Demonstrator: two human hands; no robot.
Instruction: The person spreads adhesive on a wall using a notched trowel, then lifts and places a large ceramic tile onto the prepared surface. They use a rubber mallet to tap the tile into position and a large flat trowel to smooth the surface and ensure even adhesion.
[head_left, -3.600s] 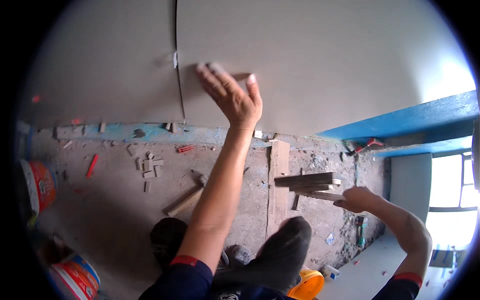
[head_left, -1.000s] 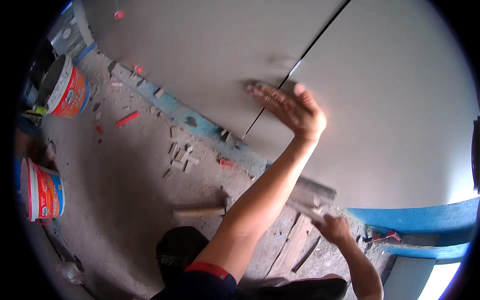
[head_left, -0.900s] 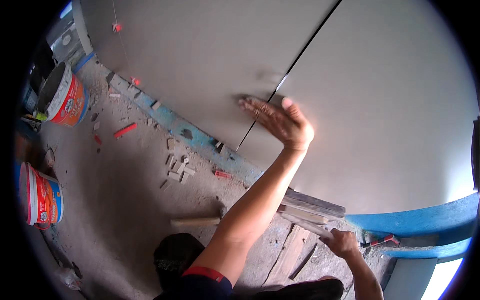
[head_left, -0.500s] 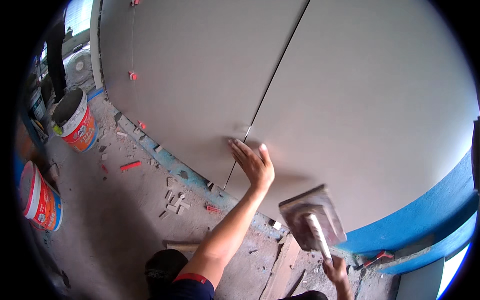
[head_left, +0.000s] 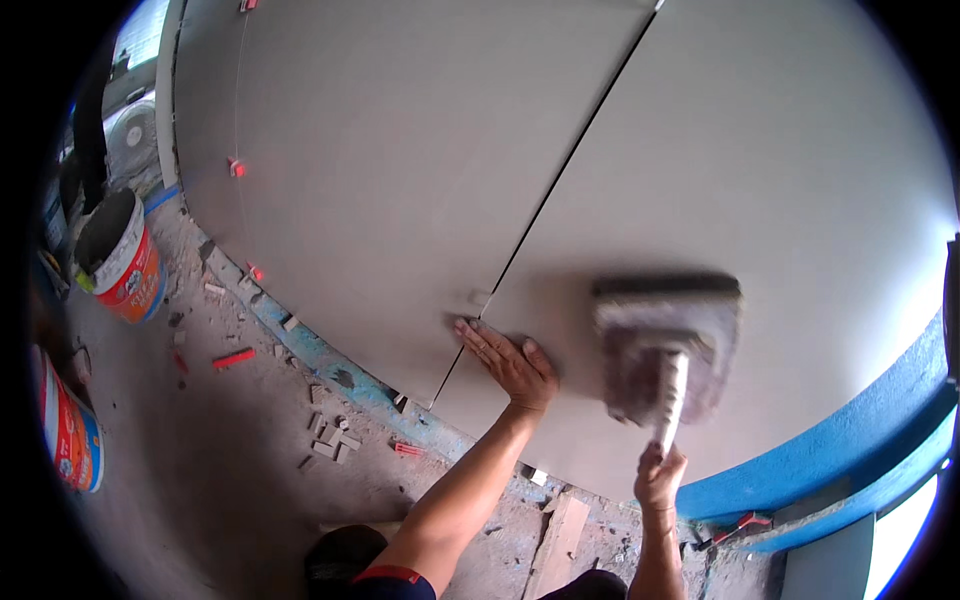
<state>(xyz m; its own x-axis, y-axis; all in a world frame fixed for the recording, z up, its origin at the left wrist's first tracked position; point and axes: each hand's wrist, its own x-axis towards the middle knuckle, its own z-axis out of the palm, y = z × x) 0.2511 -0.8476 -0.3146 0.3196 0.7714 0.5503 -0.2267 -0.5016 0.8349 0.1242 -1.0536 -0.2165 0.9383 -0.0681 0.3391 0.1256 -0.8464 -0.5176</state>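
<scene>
Two large grey wall tiles, the left tile and the right tile, stand side by side with a thin dark joint between them. My left hand lies with fingers stretched out on their lower part, across the joint. Just above its fingers, a small pale piece sits at the joint. My right hand is wrapped round the pale handle of a square, dark-edged tile beater. The beater's head is at the right tile's lower part, smeared by motion; whether it touches the tile I cannot tell.
Red clips line the left tile's far side. Two buckets, one upright and one at the left rim, are on the dusty floor. Scraps, a red strip and a wooden board lie below. Blue wall shows at right.
The tile beater has risen from the lower edge up to the right tile, its head now more upright. My left hand stays flat across the joint. The view has shifted a little.
</scene>
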